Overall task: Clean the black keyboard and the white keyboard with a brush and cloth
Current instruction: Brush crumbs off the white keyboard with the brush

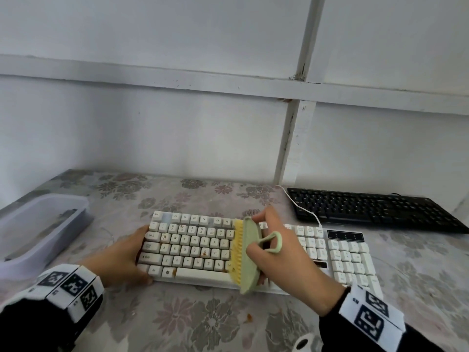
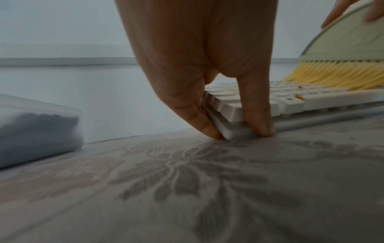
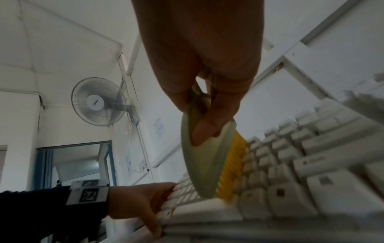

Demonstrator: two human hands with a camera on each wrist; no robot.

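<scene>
Head view: a crumb-stained white plastic keyboard (image 1: 203,247) on the floral tablecloth (image 1: 203,323), left hand (image 1: 124,257) pinching its left end, right hand (image 1: 286,260) gripping a pale-green yellow-bristled brush (image 1: 247,252) on its middle keys.

Left hand (image 1: 127,252) clamped on keyboard's left end, right hand (image 1: 286,255) in curled grip round brush.

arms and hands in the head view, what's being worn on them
Both hands, left hand and right hand, are bare: no gloves or rings visible. Each wrist carries a boxy white band printed with black square fiducial markers, the right one also lettered. Dark, near-black long sleeves cover both forearms behind the bands.
</scene>
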